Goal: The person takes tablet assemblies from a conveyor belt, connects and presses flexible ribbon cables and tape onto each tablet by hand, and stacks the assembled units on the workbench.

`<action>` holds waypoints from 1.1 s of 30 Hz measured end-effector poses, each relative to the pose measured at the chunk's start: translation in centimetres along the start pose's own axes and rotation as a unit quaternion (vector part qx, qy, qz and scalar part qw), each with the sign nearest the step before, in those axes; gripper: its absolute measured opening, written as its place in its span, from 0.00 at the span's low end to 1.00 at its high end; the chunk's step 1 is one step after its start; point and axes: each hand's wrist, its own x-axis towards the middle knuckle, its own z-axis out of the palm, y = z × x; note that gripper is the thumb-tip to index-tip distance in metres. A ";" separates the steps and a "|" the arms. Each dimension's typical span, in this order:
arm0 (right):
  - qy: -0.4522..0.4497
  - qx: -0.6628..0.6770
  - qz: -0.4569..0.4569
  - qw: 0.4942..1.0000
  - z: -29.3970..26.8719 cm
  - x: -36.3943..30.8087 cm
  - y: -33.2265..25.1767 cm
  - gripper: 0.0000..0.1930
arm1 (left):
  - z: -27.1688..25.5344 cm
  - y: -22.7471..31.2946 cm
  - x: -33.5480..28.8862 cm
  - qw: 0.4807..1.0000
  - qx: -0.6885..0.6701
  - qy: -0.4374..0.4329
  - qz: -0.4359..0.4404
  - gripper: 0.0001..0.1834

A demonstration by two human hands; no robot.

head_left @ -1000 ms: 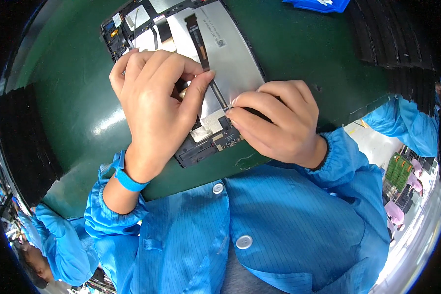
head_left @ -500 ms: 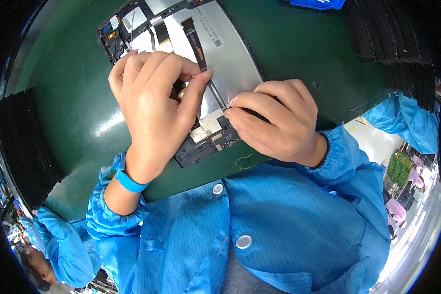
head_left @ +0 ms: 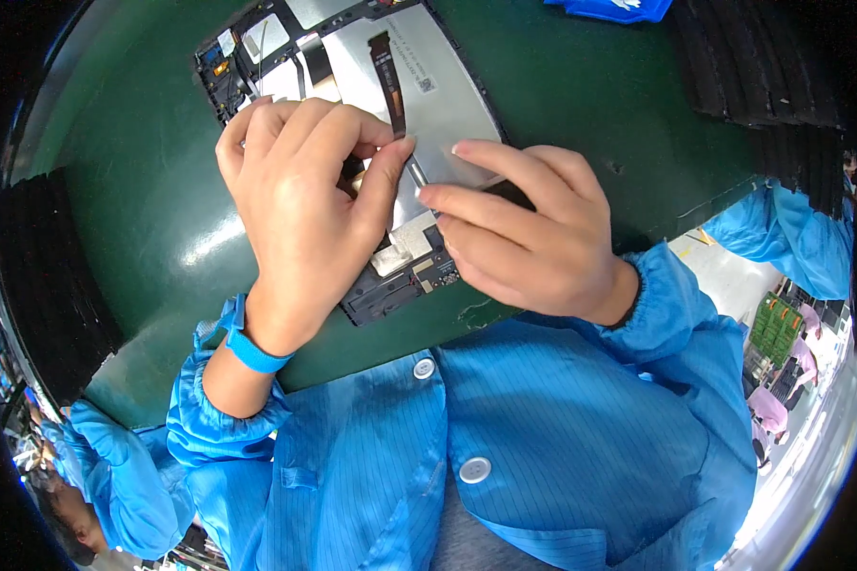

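A thin black flex cable (head_left: 390, 88) with a dark connector end stands up from the back of a tablet-like screen assembly (head_left: 462, 90), which has a silver metal plate and a black frame. My left hand (head_left: 300, 186), fingers curled, pinches the cable between thumb and index finger about midway along. My right hand (head_left: 538, 224) is open, its fingers apart. One of its fingertips touches the cable's lower stretch (head_left: 418, 173) just below the left thumb, while another finger is lifted over the plate. A small circuit board (head_left: 436, 271) lies at the assembly's near end, partly behind my right hand.
The assembly lies on a dark green mat (head_left: 162, 190). Black ridged strips (head_left: 762, 67) border the right side, and black material (head_left: 52, 276) the left. At the far edge sits a blue tray (head_left: 619, 8). People in blue sleeves (head_left: 781, 233) are at both sides.
My right hand has loosened its pinch on the cable's lower end; its fingers have spread and a fingertip has moved up toward the left hand. The left hand keeps its hold.
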 end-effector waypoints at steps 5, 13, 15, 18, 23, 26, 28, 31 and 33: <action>-0.085 -0.044 0.003 0.995 -1.9 0.6 -2.0 0.18 | -0.9 0.3 0.8 1.000 0.011 0.019 0.005 0.06; -0.144 -0.047 0.051 0.987 -1.5 2.7 -1.3 0.34 | -1.0 0.2 0.1 0.998 -0.020 0.055 -0.023 0.15; -0.159 -0.034 0.060 0.985 -2.0 3.5 -0.7 0.36 | -0.8 0.2 -0.7 0.983 -0.108 0.124 -0.087 0.21; -0.105 0.038 0.086 0.990 -2.0 3.5 2.5 0.32 | -1.3 -1.1 -2.4 0.983 -0.077 0.083 -0.142 0.30; -0.091 -0.028 0.186 0.978 0.3 1.9 6.9 0.35 | -1.4 -3.2 -3.6 0.985 0.107 -0.047 -0.127 0.29; -0.104 0.071 0.223 0.967 -0.2 2.6 6.4 0.35 | -1.9 -2.8 -3.4 0.991 0.048 -0.035 -0.124 0.29; -0.089 0.125 0.211 0.965 -1.0 2.5 6.7 0.35 | -2.0 -2.8 -3.3 0.990 0.000 -0.036 -0.139 0.31; 0.028 0.452 0.276 0.848 -0.1 2.2 5.5 0.39 | -1.6 -3.6 -3.6 0.982 -0.116 0.002 -0.149 0.32; 0.059 0.515 0.307 0.798 -1.5 4.0 3.5 0.41 | -1.7 -4.1 -3.6 0.938 -0.294 -0.021 -0.181 0.32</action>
